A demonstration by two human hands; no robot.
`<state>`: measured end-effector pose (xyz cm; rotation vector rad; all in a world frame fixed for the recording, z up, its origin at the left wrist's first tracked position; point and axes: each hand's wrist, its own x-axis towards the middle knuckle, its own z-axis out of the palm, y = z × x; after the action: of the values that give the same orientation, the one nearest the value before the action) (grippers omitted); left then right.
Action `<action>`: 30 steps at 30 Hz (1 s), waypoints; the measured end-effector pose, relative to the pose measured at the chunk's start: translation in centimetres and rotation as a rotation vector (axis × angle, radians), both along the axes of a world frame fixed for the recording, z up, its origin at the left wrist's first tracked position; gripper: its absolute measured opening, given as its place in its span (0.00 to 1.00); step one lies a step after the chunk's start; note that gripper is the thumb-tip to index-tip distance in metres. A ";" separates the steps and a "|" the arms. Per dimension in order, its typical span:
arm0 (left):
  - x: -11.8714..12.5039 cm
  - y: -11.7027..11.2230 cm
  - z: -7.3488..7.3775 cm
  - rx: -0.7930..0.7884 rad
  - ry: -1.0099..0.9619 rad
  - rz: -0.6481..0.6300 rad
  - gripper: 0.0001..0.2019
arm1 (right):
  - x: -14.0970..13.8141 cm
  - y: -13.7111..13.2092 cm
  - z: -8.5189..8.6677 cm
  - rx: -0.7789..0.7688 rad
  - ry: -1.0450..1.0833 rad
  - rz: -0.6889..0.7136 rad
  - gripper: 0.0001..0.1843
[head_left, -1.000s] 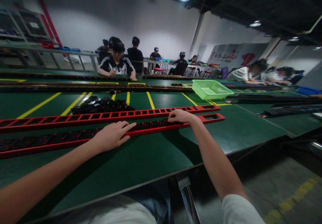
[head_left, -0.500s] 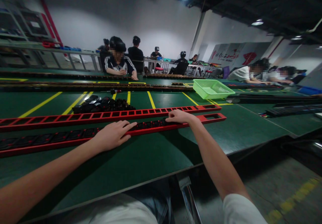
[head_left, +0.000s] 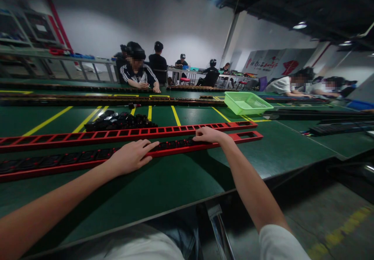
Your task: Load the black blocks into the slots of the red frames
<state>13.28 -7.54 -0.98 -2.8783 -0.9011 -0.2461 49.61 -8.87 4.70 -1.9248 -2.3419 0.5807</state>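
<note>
Two long red frames lie side by side across the green table. The near red frame has black parts seated in most of its slots; the far red frame shows open slots. My left hand lies flat on the near frame, fingers stretched out over it. My right hand rests further right on the same frame, fingers curled down onto the black parts. A heap of loose black parts sits behind the far frame.
A green plastic basket stands at the right rear of the table. Yellow lines cross the table top. Other people sit at tables behind and to the right. The table's edge runs close in front of me, with floor to the right.
</note>
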 end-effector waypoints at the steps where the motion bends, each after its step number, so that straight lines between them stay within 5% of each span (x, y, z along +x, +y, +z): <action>1: 0.0 0.0 0.0 0.000 0.001 0.000 0.27 | 0.0 0.0 0.0 0.000 0.004 0.002 0.19; 17: 0.0 0.1 0.0 -0.014 -0.008 0.007 0.27 | -2.3 0.7 -1.4 0.140 0.116 0.267 0.14; 30: 0.1 0.0 0.1 -0.012 -0.001 0.002 0.27 | -2.5 0.7 -1.5 0.133 0.086 0.256 0.15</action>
<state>13.36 -7.55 -0.87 -2.8882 -0.9089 -0.2424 47.12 -8.13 3.24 -1.5276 -2.5185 0.4972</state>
